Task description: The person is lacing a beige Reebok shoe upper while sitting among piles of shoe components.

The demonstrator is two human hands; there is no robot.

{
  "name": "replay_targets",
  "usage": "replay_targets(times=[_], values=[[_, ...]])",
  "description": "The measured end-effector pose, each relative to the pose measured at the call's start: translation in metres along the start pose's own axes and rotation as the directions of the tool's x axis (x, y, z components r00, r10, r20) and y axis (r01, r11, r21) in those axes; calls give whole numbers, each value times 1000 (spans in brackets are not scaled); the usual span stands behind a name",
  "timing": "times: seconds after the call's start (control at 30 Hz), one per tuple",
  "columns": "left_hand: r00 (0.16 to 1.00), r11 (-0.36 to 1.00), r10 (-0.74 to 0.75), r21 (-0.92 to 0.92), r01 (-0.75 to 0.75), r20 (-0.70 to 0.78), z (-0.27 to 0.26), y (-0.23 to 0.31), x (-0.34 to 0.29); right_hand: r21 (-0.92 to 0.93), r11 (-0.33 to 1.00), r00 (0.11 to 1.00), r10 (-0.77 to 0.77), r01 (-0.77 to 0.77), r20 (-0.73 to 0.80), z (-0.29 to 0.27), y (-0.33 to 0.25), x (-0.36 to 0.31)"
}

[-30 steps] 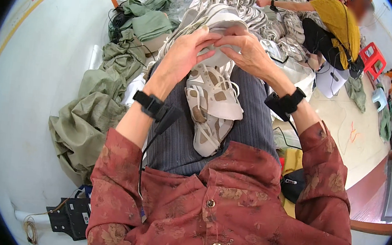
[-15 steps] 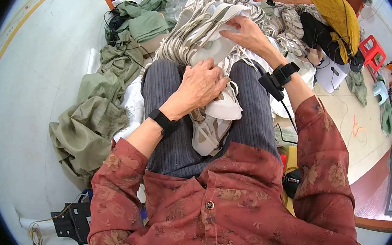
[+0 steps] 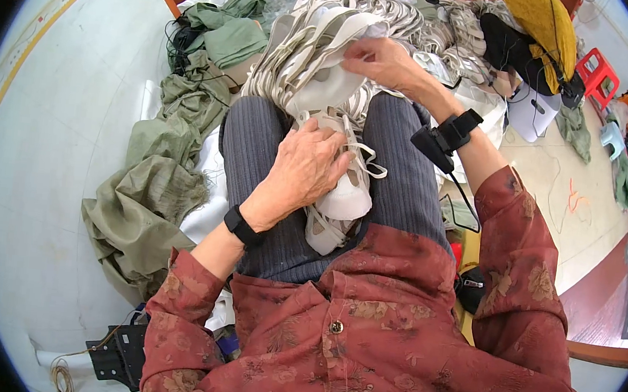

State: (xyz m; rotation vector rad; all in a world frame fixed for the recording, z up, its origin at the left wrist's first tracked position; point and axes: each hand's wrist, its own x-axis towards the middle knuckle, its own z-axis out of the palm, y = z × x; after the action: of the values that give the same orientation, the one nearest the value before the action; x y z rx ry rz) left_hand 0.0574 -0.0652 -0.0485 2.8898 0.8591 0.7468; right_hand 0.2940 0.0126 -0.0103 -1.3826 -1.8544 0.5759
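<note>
- Dropping away from the row of stacked shoe uppers (image 3: pixel 293 62), the left hand (image 3: pixel 305 169) has come down toward the lap; a second ago it met the right hand (image 3: pixel 387 63) at the row's near end, and now the two are well apart.
- Under the left hand lies a pale shoe upper (image 3: pixel 348 199) with loose laces, over the striped trousers (image 3: pixel 405 156); its white end shows to the right of that hand's knuckles.
- The left hand is bent over this upper, touching it; whether it grips or only presses, I cannot tell.
- The right hand has stayed by the row, fingers curled; whether they pinch a piece cannot be told.
- A second pale piece (image 3: pixel 324 236) shows below the left hand, nearer the red shirt (image 3: pixel 394 302).
- My reading: the work is now split, left hand on the single upper, right hand minding the row.
</note>
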Motion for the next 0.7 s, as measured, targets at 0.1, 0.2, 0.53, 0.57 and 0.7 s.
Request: replay_targets(times=[0.1, 0.2, 0.53, 0.57, 0.7], values=[[1000, 1000, 0, -11, 0, 5, -3, 5, -6, 29, 1000, 984, -13, 8, 180, 17, -3, -5], [1000, 1000, 7, -19, -6, 13, -5, 9, -8, 3, 996, 968, -92, 94, 233, 47, 11, -2], [1000, 999, 5, -41, -5, 6, -5, 9, -9, 6, 999, 915, -37, 38, 402, 102, 22, 16], [1000, 999, 0, -44, 1, 9, -7, 10, -10, -105, 992, 910, -14, 63, 415, 104, 19, 14], [1000, 999, 4, -41, -4, 11, -7, 9, -12, -194, 981, 904, 72, 12, 422, 102, 13, 5]])
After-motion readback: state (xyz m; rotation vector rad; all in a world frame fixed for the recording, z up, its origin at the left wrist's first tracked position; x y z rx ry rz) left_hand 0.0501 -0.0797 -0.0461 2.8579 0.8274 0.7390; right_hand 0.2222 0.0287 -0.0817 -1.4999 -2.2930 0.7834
